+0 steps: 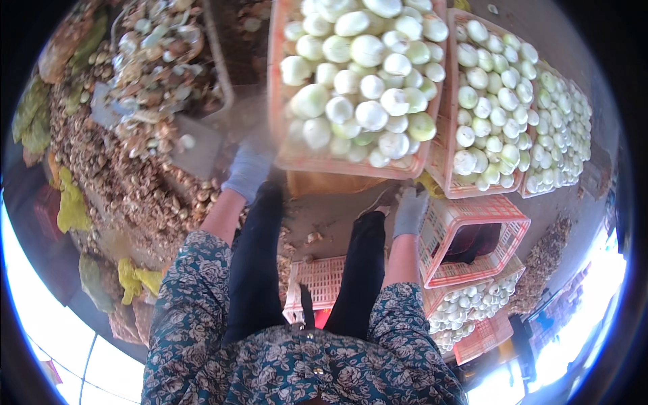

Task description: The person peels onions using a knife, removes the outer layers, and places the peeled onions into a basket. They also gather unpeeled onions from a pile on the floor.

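In front of me stands a pink plastic crate (354, 169) heaped with peeled white and greenish onions (371, 115). My left hand (249, 169), in a pale glove, is at the crate's near left side; its fingers are blurred and partly hidden, so its grip cannot be made out. My right hand (409, 211), also gloved, hangs below the crate's near right corner, close to yellow netting (430, 185); what its fingers do is not clear. Left of the crate lies a flat grey panel (196, 147) beside a container (225, 76) heaped with onion skins and scraps (152, 76).
Onion-filled crates (449, 152) stand at the right, with an open crate (476, 223) holding something dark nearer me. Onion skins (152, 187) cover the floor at left, beside yellow net bags (71, 202). A pink crate (319, 278) sits beneath me, between my legs.
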Demonstrator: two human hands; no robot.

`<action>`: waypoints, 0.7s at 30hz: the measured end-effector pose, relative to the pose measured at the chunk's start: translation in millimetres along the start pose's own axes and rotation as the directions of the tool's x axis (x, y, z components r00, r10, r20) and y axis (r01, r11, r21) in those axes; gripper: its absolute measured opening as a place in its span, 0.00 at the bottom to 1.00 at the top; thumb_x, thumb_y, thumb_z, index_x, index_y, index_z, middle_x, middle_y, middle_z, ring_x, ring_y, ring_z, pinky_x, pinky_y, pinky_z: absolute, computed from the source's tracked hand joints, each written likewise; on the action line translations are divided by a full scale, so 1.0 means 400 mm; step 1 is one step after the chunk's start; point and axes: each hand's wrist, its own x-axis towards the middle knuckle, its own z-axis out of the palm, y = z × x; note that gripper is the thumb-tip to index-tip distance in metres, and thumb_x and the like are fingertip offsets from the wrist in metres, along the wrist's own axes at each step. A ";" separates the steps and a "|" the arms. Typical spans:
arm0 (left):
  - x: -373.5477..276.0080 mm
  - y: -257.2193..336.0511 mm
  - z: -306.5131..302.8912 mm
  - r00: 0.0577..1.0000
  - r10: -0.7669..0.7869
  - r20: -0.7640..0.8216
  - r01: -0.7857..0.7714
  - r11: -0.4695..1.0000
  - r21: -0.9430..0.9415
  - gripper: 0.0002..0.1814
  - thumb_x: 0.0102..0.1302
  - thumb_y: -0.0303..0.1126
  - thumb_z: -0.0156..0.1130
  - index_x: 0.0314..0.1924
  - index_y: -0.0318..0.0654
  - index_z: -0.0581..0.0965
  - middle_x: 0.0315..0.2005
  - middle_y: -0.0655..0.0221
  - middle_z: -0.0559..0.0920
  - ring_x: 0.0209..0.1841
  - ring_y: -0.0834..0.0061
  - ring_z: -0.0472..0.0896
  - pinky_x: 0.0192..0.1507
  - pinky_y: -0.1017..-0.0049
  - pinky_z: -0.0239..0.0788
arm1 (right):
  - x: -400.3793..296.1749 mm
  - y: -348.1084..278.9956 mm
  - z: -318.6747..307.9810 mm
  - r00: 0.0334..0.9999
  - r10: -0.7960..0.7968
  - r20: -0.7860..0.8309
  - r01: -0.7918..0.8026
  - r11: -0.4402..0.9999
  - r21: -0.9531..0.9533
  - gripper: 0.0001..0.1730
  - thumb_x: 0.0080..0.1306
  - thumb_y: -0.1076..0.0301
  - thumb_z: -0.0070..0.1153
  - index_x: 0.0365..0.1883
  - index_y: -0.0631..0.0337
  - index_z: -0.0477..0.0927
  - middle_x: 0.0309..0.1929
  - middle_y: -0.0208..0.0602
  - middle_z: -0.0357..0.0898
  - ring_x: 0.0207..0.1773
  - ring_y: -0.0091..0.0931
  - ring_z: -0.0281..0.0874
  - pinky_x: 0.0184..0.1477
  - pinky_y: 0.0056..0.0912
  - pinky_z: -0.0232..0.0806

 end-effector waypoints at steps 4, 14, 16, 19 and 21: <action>0.084 0.086 0.025 0.875 -0.402 0.269 0.482 0.675 -0.558 0.25 0.56 0.27 0.61 0.55 0.37 0.69 0.35 0.69 0.79 0.32 0.79 0.74 0.34 0.81 0.67 | 0.050 0.037 0.016 0.864 0.355 0.356 -0.464 0.836 0.292 0.16 0.60 0.69 0.56 0.47 0.55 0.70 0.40 0.27 0.73 0.38 0.22 0.73 0.35 0.31 0.71; 0.124 0.094 0.098 0.819 -0.568 0.080 0.492 0.624 -0.607 0.19 0.52 0.15 0.55 0.47 0.34 0.74 0.31 0.68 0.78 0.29 0.75 0.75 0.34 0.77 0.69 | 0.087 0.074 0.100 0.877 0.343 0.337 -0.478 0.692 0.541 0.21 0.57 0.79 0.47 0.51 0.56 0.69 0.47 0.32 0.70 0.47 0.28 0.72 0.42 0.45 0.73; 0.130 0.048 0.109 0.824 -0.566 0.018 0.493 0.702 -0.514 0.19 0.52 0.16 0.54 0.47 0.34 0.74 0.31 0.68 0.78 0.30 0.75 0.75 0.34 0.78 0.69 | 0.084 0.060 0.098 0.864 0.364 0.349 -0.501 0.699 0.511 0.22 0.56 0.80 0.48 0.51 0.57 0.68 0.48 0.34 0.69 0.48 0.29 0.72 0.39 0.43 0.74; 0.127 -0.034 0.121 0.880 -0.474 -0.042 0.434 0.836 -0.336 0.19 0.52 0.16 0.54 0.47 0.33 0.74 0.31 0.68 0.78 0.30 0.75 0.75 0.34 0.78 0.70 | 0.079 0.062 0.093 0.865 0.361 0.349 -0.499 0.699 0.512 0.23 0.55 0.80 0.48 0.51 0.56 0.68 0.48 0.35 0.70 0.46 0.30 0.73 0.38 0.42 0.74; 0.103 -0.005 0.149 0.828 -0.560 0.003 0.474 0.699 -0.536 0.19 0.53 0.16 0.54 0.47 0.33 0.74 0.31 0.67 0.78 0.30 0.75 0.75 0.33 0.78 0.70 | 0.090 0.044 0.073 0.884 0.298 0.359 -0.455 0.723 0.520 0.24 0.55 0.79 0.49 0.52 0.56 0.68 0.48 0.35 0.70 0.46 0.30 0.73 0.38 0.42 0.74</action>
